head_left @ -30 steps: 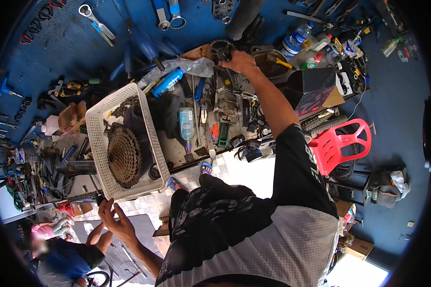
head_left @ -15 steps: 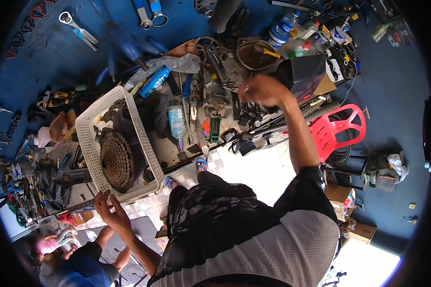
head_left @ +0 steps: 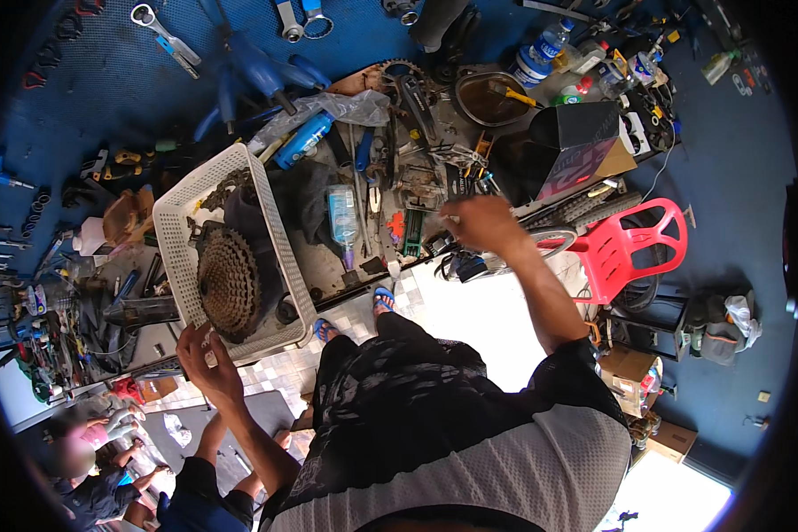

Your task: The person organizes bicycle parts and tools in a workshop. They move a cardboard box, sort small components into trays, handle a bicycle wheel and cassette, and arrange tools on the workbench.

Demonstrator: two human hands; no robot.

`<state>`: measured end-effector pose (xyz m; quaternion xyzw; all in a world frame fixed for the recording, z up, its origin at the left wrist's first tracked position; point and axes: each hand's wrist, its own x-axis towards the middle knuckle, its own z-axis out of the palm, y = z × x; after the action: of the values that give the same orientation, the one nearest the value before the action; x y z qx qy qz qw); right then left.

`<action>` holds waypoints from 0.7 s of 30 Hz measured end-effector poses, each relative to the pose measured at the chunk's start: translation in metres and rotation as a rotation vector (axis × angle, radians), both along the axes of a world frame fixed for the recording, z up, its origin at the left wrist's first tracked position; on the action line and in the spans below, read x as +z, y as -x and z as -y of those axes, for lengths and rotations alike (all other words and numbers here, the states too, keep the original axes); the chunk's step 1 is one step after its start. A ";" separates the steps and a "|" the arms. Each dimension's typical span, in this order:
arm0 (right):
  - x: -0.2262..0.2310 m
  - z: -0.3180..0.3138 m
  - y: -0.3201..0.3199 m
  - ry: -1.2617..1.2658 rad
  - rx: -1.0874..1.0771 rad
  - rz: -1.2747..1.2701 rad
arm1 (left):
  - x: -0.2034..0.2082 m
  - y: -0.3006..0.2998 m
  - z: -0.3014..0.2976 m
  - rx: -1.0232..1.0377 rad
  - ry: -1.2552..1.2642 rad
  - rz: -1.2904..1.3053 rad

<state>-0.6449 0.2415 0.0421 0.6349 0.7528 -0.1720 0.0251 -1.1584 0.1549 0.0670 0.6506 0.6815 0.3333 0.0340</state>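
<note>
My left hand (head_left: 209,362) is at the near corner of a white perforated plastic basket (head_left: 291,282), its bent fingers gripping the rim. Inside the basket lie a large brown-stained bicycle cassette (head_left: 229,282), dark cloth and a chain. My right hand (head_left: 488,223) hovers over the bench's front edge, its fingers curled in and pointing left; anything between the fingertips is too small to make out. Close to it are a green folding hex-key set (head_left: 413,232), a cluster of small tools (head_left: 470,168) and some black items at the edge. A clear bottle (head_left: 341,217) stands nearer the basket.
Along the bench are a blue spray can (head_left: 303,140), a tray of brown liquid with a brush (head_left: 488,99), a dark box (head_left: 576,142) and several bottles. Tools hang on the blue wall. A red plastic chair (head_left: 629,253) is at the right. Other people sit at the lower left.
My right hand has moved nearer and slightly left, from beside the dark box to the bench's front edge. My left hand stays at the basket corner. The view has shifted slightly.
</note>
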 end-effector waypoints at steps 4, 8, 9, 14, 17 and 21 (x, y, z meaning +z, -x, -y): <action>-0.011 0.000 0.086 0.148 0.273 -0.175 | 0.006 -0.016 -0.010 -0.011 -0.007 0.063; -0.041 -0.008 0.092 0.087 0.272 -0.120 | 0.013 -0.016 -0.013 -0.010 -0.028 0.061; -0.038 -0.012 0.088 0.106 0.245 -0.071 | 0.014 -0.013 -0.011 0.000 -0.031 0.045; -0.041 -0.018 0.063 0.062 0.053 0.098 | 0.003 0.027 -0.009 0.077 -0.003 0.033; -0.032 -0.019 0.084 -0.003 -0.046 -0.157 | -0.009 0.055 -0.024 0.089 0.027 0.148; -0.038 -0.020 0.153 0.022 -0.234 -0.651 | -0.054 0.096 -0.054 0.092 0.181 0.490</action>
<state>-0.7982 0.2610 0.0042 0.6284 0.6415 -0.3753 -0.2296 -1.2549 0.2090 0.0128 0.5131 0.7088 0.4200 0.2408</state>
